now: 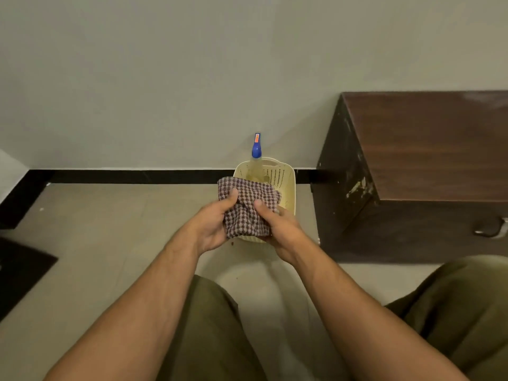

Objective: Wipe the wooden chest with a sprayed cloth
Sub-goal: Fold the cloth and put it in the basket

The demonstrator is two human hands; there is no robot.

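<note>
cloth: checked, bunched, held over the basket, long axis run near-far | grip: closed on it by left hand and right hand, thumbs on top | spray bottle: stood upright in basket, blue head uppermost | wooden chest: set right, long axis left-right

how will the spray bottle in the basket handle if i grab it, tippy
The spray bottle is tall and narrow, so probably tippy; the cream basket around it likely steadies it. Its pale body looks plastic, so probably light, not fragile.
</note>
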